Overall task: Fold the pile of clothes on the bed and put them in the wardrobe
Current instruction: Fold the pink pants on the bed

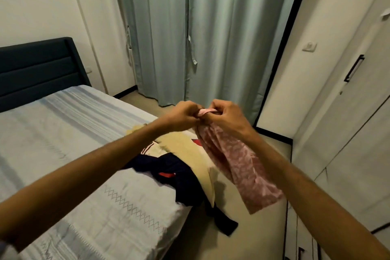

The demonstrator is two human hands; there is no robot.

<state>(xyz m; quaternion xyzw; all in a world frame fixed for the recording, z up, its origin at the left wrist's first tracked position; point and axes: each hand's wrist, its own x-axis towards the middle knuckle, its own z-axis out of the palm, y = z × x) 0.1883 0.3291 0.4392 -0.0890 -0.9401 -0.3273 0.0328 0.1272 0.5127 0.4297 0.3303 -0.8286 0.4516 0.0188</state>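
1. Navy garment and cream garment lie unfolded on the bed corner.
2. Left hand and right hand, close together, both pinch the pink garment at its top edge.
3. Its long axis hangs straight down beside the bed; the wardrobe stands right, doors closed.

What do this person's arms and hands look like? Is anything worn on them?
Both forearms are bare, with no sleeves in view. The left hand and right hand wear no gloves; no watch or bracelet shows on either wrist. Motion blur hides whether there are rings.
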